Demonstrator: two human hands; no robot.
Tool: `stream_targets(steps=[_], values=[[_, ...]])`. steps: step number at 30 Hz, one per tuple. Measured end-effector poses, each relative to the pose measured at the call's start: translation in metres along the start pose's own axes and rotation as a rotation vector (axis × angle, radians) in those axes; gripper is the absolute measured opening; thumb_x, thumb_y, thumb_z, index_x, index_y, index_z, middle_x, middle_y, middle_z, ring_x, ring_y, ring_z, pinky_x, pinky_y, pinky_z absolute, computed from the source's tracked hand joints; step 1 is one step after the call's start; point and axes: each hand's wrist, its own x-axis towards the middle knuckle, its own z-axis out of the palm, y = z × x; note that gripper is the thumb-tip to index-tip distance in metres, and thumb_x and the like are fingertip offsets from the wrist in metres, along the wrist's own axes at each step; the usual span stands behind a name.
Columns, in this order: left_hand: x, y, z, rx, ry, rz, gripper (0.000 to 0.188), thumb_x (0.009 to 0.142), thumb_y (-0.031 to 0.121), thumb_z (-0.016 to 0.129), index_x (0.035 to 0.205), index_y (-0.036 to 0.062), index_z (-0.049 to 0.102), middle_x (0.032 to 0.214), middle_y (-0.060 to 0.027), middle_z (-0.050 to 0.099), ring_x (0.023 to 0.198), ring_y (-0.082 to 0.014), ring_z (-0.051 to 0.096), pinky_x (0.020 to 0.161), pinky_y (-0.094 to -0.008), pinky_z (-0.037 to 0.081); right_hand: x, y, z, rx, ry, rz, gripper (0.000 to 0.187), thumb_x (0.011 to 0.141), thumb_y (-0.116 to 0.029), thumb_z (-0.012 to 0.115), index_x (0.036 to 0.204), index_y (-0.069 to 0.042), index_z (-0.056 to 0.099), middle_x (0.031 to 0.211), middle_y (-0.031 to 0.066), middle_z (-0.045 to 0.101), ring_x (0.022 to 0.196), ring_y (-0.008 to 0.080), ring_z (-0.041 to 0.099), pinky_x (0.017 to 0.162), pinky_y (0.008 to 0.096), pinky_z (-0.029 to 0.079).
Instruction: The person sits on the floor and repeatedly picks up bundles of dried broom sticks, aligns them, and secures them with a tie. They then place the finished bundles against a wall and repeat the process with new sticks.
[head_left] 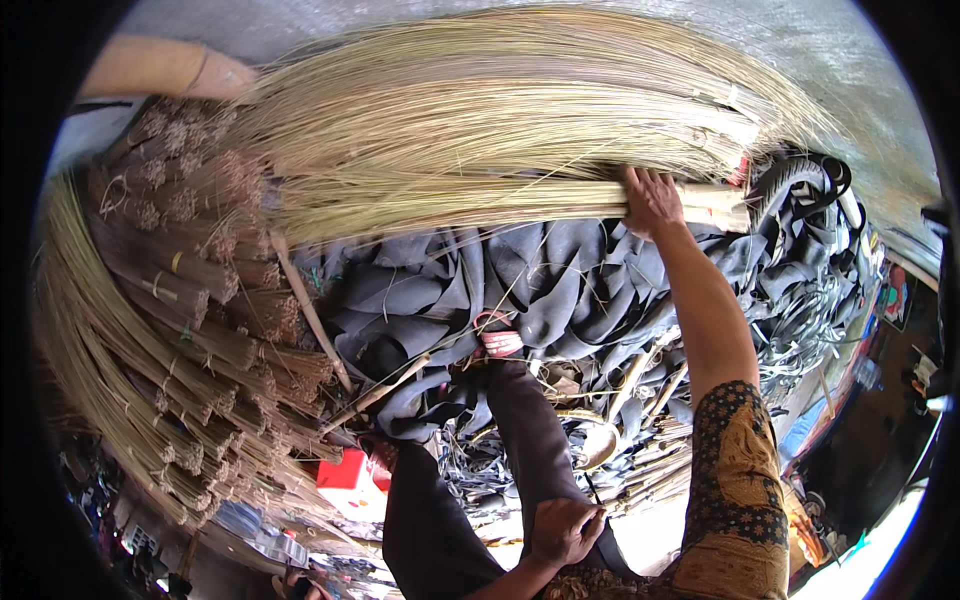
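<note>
My right arm stretches forward, and my right hand [655, 203] is wrapped over a bundle of thin straw-coloured sticks [480, 203] near its bound right end. This bundle lies along the front edge of a larger pile of long pale sticks [500, 110]. Close to my lap, my left hand [567, 531] is closed in a fist above my thigh. A thin dark strip shows beside its fingers; what the fist holds, if anything, is hidden. Dark rubber-like strips [540, 270] lie heaped just below the bundle.
Many tied brown stick bundles [200, 400] are stacked at the left. A thick bamboo pole [165, 70] juts in at the upper left. Wooden sticks [310, 310] lean beside the heap. A red and white box [352, 483] stands by my leg. A grey wall [880, 120] rises behind.
</note>
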Motion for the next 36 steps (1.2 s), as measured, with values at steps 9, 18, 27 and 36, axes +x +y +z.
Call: stream_targets(steps=[9,18,27,36], values=[[-0.019,-0.010,-0.002,-0.028,0.086,0.053,0.015,0.085,0.021,0.080,0.095,0.0157,0.069,0.080,0.0020,0.064,0.075,-0.0207,0.063,0.075,-0.0402,0.044,-0.133,-0.047,-0.069,0.038,0.035,-0.239,0.086,0.065,-0.026,0.081,0.145,-0.019,0.051,0.139,0.0202,0.056,0.114,0.0378,0.061,0.099,0.0473,0.049],[-0.054,-0.030,-0.022,-0.238,-0.026,-0.037,0.051,0.083,0.032,0.085,0.121,0.0076,0.063,0.093,-0.0051,0.071,0.083,-0.0250,0.070,0.082,-0.0431,0.052,-0.289,-0.132,-0.174,0.628,-0.298,-0.070,0.062,0.072,-0.020,0.077,0.128,-0.002,0.059,0.100,0.0220,0.074,0.088,0.0402,0.074,0.076,0.0463,0.059],[-0.097,-0.024,-0.145,-0.722,0.103,0.095,0.124,0.070,0.052,0.093,0.160,0.0036,0.023,0.153,-0.0252,0.043,0.141,-0.0358,0.046,0.120,-0.0466,0.035,-0.345,-0.359,-0.335,1.541,-0.522,-0.376,0.051,0.078,-0.001,0.080,0.126,-0.001,0.064,0.116,0.0098,0.073,0.106,0.0176,0.069,0.092,0.0366,0.055],[-0.240,-0.123,-0.423,-0.793,0.772,-0.339,0.057,0.084,0.031,0.085,0.127,0.0015,0.061,0.113,-0.0112,0.072,0.105,-0.0191,0.070,0.090,-0.0362,0.058,-0.327,-0.660,-0.454,1.476,-0.184,-1.242,0.102,0.092,-0.019,0.078,0.164,0.001,0.009,0.166,0.0268,0.023,0.151,0.0328,0.033,0.121,0.0459,0.031]])
